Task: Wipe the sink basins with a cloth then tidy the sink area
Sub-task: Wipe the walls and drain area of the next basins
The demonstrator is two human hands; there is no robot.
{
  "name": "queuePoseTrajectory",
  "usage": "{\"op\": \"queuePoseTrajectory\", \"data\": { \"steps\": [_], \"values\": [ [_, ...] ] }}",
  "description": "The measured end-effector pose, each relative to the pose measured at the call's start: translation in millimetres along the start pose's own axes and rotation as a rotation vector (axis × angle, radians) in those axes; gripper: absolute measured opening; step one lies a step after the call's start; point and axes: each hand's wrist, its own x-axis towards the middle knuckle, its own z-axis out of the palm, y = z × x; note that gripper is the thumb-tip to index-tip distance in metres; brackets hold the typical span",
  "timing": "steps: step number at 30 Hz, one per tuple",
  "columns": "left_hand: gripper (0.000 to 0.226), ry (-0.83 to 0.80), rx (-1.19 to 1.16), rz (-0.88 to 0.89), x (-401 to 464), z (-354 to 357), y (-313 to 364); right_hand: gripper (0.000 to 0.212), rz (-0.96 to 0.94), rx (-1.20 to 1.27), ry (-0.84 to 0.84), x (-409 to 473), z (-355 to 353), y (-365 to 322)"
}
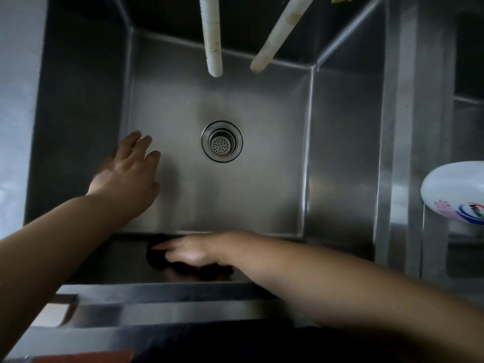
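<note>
Sink basin (220, 195) mid-wipe: right hand (193, 254) presses a dark cloth (157, 258) flat against the near wall; left hand (131, 171) spread, braced on the left wall. Next, likely the floor.

Hoses (213, 38) over open basin (262, 179) ctr.

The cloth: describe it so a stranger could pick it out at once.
Start at the steel sink with the round drain. On its near inner wall, the right hand presses a dark crumpled cloth. It is the only soft, black thing among bare metal.
</note>
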Motion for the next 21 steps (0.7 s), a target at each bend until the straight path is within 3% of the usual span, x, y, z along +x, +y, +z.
{"op": "queuePoseTrajectory", "data": {
  "steps": [6, 10, 14, 21],
  "values": [
    [0.058, -0.042, 0.018, 0.025, 7, 2, 12, 0.041, 0.061, -0.111, 0.027, -32, -24, 46],
    [0.058, -0.04, 0.035, 0.06, 14, 3, 15, 0.04, 0.259, -0.243, 0.123, -68, -53, 95],
    [0.059, -0.046, 0.049, 0.078, 20, 7, 15, 0.044, 0.398, -0.368, 0.111, -74, -72, 128],
    [0.059, -0.056, 0.064, 0.082, 27, 4, 15, 0.037, 0.489, -0.603, 0.37, -88, -86, 155]
  ]
}}
